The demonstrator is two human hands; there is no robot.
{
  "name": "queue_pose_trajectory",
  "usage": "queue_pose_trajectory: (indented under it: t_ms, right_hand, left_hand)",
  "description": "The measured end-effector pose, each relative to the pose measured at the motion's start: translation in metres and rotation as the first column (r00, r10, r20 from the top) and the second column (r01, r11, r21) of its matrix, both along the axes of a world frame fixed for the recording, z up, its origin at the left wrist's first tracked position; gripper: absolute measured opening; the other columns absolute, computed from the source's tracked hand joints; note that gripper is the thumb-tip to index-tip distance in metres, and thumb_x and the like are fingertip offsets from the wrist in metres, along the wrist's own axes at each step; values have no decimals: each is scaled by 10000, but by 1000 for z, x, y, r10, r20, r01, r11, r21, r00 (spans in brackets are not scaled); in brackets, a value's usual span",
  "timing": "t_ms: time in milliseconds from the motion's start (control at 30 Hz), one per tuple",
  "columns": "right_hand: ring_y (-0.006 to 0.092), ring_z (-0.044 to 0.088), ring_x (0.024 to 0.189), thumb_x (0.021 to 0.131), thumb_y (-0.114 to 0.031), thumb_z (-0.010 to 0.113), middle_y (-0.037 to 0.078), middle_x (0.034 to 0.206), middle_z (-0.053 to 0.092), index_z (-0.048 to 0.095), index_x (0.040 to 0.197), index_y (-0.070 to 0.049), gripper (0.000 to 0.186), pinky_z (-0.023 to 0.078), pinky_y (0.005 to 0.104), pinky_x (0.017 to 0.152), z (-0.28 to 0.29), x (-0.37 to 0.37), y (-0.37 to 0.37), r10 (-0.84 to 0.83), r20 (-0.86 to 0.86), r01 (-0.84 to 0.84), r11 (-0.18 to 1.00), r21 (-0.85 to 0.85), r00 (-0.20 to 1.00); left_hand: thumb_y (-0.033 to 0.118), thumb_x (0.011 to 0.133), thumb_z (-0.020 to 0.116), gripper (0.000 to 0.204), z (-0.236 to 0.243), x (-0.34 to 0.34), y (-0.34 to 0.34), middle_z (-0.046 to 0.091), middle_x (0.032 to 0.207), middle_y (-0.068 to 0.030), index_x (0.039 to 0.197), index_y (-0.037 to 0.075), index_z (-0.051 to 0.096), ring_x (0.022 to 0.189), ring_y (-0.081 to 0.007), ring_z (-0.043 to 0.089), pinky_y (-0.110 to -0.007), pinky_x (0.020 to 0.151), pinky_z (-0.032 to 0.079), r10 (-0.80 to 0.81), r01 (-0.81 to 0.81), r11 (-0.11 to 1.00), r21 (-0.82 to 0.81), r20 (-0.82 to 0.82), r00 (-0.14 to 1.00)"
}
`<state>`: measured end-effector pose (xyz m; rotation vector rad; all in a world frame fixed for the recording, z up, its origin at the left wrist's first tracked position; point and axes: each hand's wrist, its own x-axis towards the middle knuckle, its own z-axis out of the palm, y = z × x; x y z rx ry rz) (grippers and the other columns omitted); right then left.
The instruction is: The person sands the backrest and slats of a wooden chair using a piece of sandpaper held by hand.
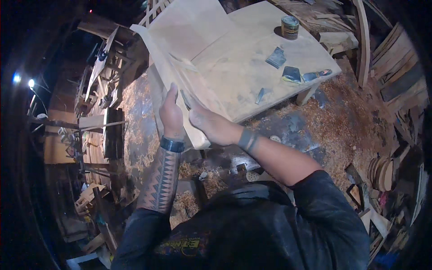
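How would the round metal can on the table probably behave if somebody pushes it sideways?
The metal can would probably slide under a low push, since it stands upright on a flat-looking tabletop. If knocked over, it could roll, because its body is cylindrical. Its wall looks metallic, so it likely keeps its shape.

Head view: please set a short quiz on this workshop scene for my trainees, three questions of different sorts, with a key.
1. What stands on the pale table?
A) A lamp
B) A can
C) A bucket

2. True or false: the right hand is nearer the can than the left hand is.

3. Fill in: loose wood ____ litter much of the floor.

Key: 1 B; 2 true; 3 shavings.
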<state>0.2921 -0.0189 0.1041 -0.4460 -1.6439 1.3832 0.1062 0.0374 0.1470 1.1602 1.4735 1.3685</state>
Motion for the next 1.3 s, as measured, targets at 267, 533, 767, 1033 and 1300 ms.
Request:
queue_pose_trajectory:
  t_ms: [267, 533, 767, 1033, 1300]
  right_hand:
    - [354, 312, 1669, 1224, -365, 353, 244, 1812, 297, 226, 1773, -7, 668, 229, 403, 1360, -47, 106, -123, 264, 158, -251, 963, -97, 952]
    - [299, 617, 1428, 1222, -499, 402, 218, 1526, 682, 567, 1596, 14, 655, 437, 406, 1234, -63, 180, -23, 121, 492, 156, 861, -485, 862]
    - [182, 737, 886, 1185, -559, 492, 131, 995, 772, 637, 1469, 39, 678, 597, 349, 822, -91, 195, 147, 116, 473, 135, 875, -464, 874]
    - [229, 729, 1056, 1161, -509, 558, 139, 1178, 771, 727, 1311, 46, 599, 599, 412, 922, -113, 199, 487, -329, 216, 393, 758, -520, 919]
    - [184, 651, 923, 1174, -500, 529, 76, 1097, 731, 717, 1267, -28, 517, 523, 364, 782, -131, 147, 754, -598, 122, 588, 692, -418, 792]
  left_hand:
    - [314, 1212, 443, 545, -22, 30, -77, 635, 1506, -213, 1595, -74, 457, 1345, -304, 666, -434, 1176, 530, -233, 260, 964, 51, 634, 738]
    - [366, 1142, 566, 577, -152, -6, -150, 638, 1433, -164, 1547, -31, 454, 1303, -283, 637, -469, 1122, 525, -142, 135, 989, 53, 166, 976]
    - [367, 1043, 769, 901, -70, 12, -169, 599, 1417, -127, 1717, 6, 292, 1311, -254, 595, -447, 1144, 494, -129, 202, 971, -128, 433, 892]
    - [382, 983, 819, 834, 89, 100, -95, 603, 1457, -170, 1607, 2, 416, 1353, -292, 597, -459, 1143, 495, 146, -95, 900, -425, 88, 985]
    - [443, 949, 840, 769, 91, 153, -66, 640, 1365, -221, 1490, 5, 513, 1249, -386, 654, -519, 1010, 543, 131, -583, 597, -551, -651, 748]
